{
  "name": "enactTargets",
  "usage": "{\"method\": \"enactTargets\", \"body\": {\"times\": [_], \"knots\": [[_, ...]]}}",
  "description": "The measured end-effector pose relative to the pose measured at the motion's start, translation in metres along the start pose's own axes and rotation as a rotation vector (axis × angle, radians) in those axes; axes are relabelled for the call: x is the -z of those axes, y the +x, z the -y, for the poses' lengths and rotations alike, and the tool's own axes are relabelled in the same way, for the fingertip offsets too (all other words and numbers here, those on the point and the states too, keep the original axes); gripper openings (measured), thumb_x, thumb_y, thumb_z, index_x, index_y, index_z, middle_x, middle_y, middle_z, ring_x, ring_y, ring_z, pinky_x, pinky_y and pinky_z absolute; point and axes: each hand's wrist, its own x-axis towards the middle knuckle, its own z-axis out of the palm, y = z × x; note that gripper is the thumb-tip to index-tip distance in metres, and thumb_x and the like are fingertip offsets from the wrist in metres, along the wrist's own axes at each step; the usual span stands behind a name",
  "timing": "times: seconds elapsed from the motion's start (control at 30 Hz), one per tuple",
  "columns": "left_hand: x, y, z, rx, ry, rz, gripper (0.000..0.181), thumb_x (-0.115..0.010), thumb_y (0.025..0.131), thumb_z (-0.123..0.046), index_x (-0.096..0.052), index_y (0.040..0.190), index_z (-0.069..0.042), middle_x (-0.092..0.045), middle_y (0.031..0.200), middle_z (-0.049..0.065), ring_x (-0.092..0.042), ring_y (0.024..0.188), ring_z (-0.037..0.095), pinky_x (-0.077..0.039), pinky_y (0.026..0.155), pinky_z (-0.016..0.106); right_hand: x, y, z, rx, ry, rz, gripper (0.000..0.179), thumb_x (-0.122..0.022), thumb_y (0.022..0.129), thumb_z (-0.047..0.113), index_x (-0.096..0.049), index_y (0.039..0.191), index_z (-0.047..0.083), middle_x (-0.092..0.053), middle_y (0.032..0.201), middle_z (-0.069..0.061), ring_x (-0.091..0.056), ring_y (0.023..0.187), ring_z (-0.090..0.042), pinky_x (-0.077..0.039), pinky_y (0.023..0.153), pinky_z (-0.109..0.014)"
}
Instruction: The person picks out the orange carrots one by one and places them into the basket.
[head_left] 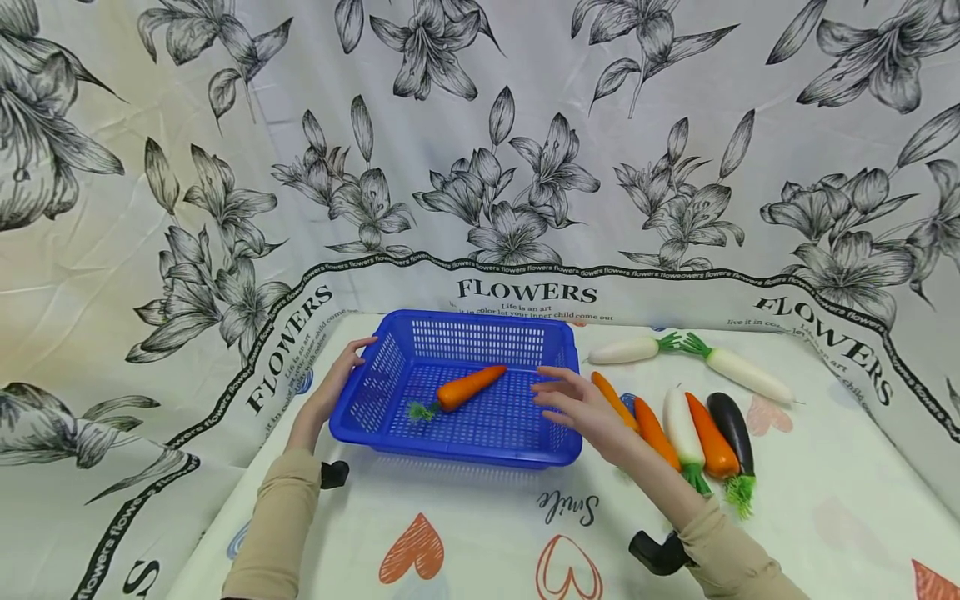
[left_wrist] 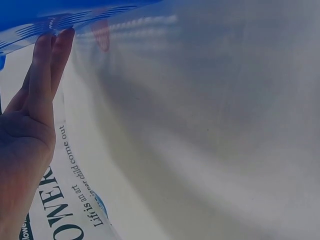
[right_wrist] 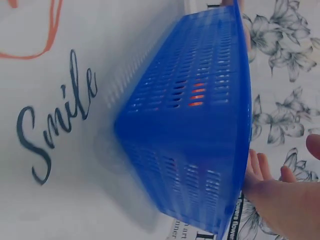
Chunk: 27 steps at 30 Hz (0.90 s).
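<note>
A blue plastic basket (head_left: 457, 457) with slotted walls stands on the table. Inside it lies one orange carrot (head_left: 472, 387) with a green frilly top; bits of orange show through the slots of the basket (right_wrist: 200, 135) in the right wrist view. At the basket's left side is my left hand (head_left: 337, 383), its straight fingers touching the outer wall near the rim. In the left wrist view the left hand (left_wrist: 35, 105) reaches up to the blue plastic. My right hand (head_left: 581, 408) hovers over the right rim, fingers spread and loosely bent, holding nothing.
Right of the basket lie two white radishes (head_left: 626, 350) at the back. Nearer, side by side, are several carrots (head_left: 708, 433), another white radish (head_left: 681, 425) and a dark eggplant (head_left: 731, 425). Flower-printed cloth (head_left: 480, 283) rises behind the table and on both sides.
</note>
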Motion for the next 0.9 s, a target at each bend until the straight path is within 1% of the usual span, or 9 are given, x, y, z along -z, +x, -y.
{"method": "enactTargets", "body": {"times": [0.1, 0.23, 0.37, 0.5, 0.6, 0.67, 0.83, 0.87, 0.9], "knots": [[0.000, 0.000, -0.001, -0.003, 0.003, -0.002, 0.053, -0.025, 0.097, -0.020, -0.024, 0.150, -0.020, -0.021, 0.153, 0.017, -0.036, 0.122, 0.033, -0.033, 0.090, 0.030, 0.007, -0.003, -0.001, 0.023, 0.005, -0.021, 0.054, -0.056, 0.094, 0.023, -0.037, 0.143, 0.011, -0.048, 0.138, -0.021, -0.051, 0.124, -0.030, -0.044, 0.099, -0.038], [0.000, -0.002, -0.005, 0.013, -0.008, -0.003, 0.054, -0.025, 0.096, -0.019, -0.024, 0.150, -0.018, -0.020, 0.153, 0.017, -0.035, 0.124, 0.033, -0.032, 0.091, 0.030, 0.017, -0.007, -0.002, 0.038, 0.001, -0.041, 0.055, -0.055, 0.095, 0.024, -0.036, 0.144, 0.009, -0.046, 0.138, -0.023, -0.053, 0.122, -0.028, -0.044, 0.099, -0.038], [-0.002, -0.007, -0.016, 0.015, -0.035, 0.005, 0.054, -0.026, 0.096, -0.015, -0.024, 0.149, -0.014, -0.020, 0.153, 0.019, -0.034, 0.124, 0.034, -0.032, 0.090, 0.030, 0.025, -0.011, -0.002, 0.026, -0.012, -0.060, 0.057, -0.054, 0.095, 0.025, -0.033, 0.146, 0.009, -0.045, 0.140, -0.023, -0.053, 0.122, -0.026, -0.044, 0.099, -0.037], [-0.004, -0.012, -0.024, 0.018, -0.046, 0.003, 0.054, -0.027, 0.095, -0.013, -0.025, 0.149, -0.011, -0.022, 0.151, 0.020, -0.035, 0.121, 0.033, -0.033, 0.089, 0.028, 0.033, -0.014, -0.002, 0.008, -0.042, -0.079, 0.056, -0.052, 0.096, 0.027, -0.033, 0.147, 0.011, -0.045, 0.141, -0.022, -0.051, 0.124, -0.028, -0.043, 0.100, -0.038], [-0.003, -0.010, -0.022, 0.013, -0.045, 0.008, 0.054, -0.026, 0.095, -0.014, -0.024, 0.149, -0.012, -0.023, 0.151, 0.021, -0.037, 0.119, 0.034, -0.036, 0.086, 0.027, 0.039, -0.015, -0.004, 0.000, -0.043, -0.088, 0.056, -0.050, 0.097, 0.027, -0.032, 0.147, 0.010, -0.044, 0.142, -0.022, -0.049, 0.126, -0.031, -0.042, 0.101, -0.040], [-0.002, -0.006, -0.015, 0.003, -0.037, 0.012, 0.054, -0.025, 0.096, -0.015, -0.023, 0.150, -0.013, -0.022, 0.152, 0.020, -0.037, 0.120, 0.033, -0.037, 0.085, 0.026, 0.044, -0.017, -0.007, -0.005, -0.034, -0.089, 0.057, -0.050, 0.097, 0.028, -0.030, 0.148, 0.009, -0.042, 0.143, -0.023, -0.047, 0.128, -0.034, -0.040, 0.102, -0.041], [0.000, 0.003, 0.000, -0.011, -0.018, 0.000, 0.054, -0.025, 0.096, -0.018, -0.023, 0.150, -0.017, -0.019, 0.155, 0.015, -0.031, 0.130, 0.034, -0.032, 0.092, 0.030, 0.056, -0.021, -0.014, -0.032, -0.038, -0.102, 0.061, -0.050, 0.097, 0.034, -0.030, 0.147, 0.008, -0.039, 0.145, -0.025, -0.044, 0.130, -0.037, -0.039, 0.103, -0.043], [0.000, 0.003, 0.001, -0.010, -0.017, -0.004, 0.054, -0.025, 0.096, -0.018, -0.024, 0.150, -0.017, -0.018, 0.155, 0.014, -0.029, 0.131, 0.034, -0.030, 0.093, 0.032, 0.058, -0.022, -0.016, -0.036, -0.043, -0.105, 0.061, -0.050, 0.096, 0.035, -0.030, 0.147, 0.008, -0.040, 0.144, -0.025, -0.045, 0.129, -0.036, -0.039, 0.104, -0.044], [-0.001, 0.003, 0.000, -0.008, -0.019, -0.007, 0.054, -0.025, 0.096, -0.018, -0.024, 0.150, -0.018, -0.018, 0.156, 0.014, -0.028, 0.132, 0.034, -0.029, 0.094, 0.033, 0.061, -0.023, -0.017, -0.042, -0.049, -0.110, 0.062, -0.051, 0.096, 0.035, -0.030, 0.147, 0.007, -0.040, 0.144, -0.025, -0.050, 0.125, -0.031, -0.040, 0.103, -0.043]]}}
